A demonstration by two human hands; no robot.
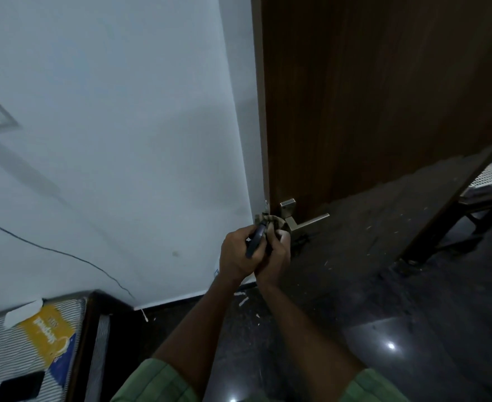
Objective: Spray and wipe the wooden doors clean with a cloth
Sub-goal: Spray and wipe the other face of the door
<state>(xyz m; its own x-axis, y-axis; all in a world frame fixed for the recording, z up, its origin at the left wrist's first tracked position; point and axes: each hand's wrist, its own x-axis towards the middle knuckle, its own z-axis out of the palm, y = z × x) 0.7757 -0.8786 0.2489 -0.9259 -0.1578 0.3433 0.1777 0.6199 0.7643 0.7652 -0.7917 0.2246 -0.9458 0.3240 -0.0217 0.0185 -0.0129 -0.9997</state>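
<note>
Fingers of the left hand (240, 256) curl around a dark, narrow object (255, 240) (too blurred to identify; possibly the spray bottle), while the right hand (276, 256) pinches a bunched, checked cloth (270, 221) against the latch edge of a wooden door (369, 97), just beside its lever handle (302, 223). The two hands touch, the right tucked partly under the left, and both forearms reach forward from green short sleeves (154, 384) at the bottom of the view.

The door, a dark brown wood-grain panel, stands open with its pale edge (260, 97) facing the camera; the brushed-metal handle and square lock plate (287, 207) sit low on it in this tilted wide-angle view. To its left runs a plain white wall (108, 126) with a dark skirting, a thin black cable (64, 253) trailing down it and a small dark smudge near the corner.

The floor (384, 285) is dark polished stone, reflecting ceiling lights and littered with pale flecks and scraps. At lower left, a striped mattress (6, 343) with a yellow label lies in a dark wooden frame, a black flat object resting on it. At far right, a white perforated basket (491, 175) sits on a dark stand beyond the door.
</note>
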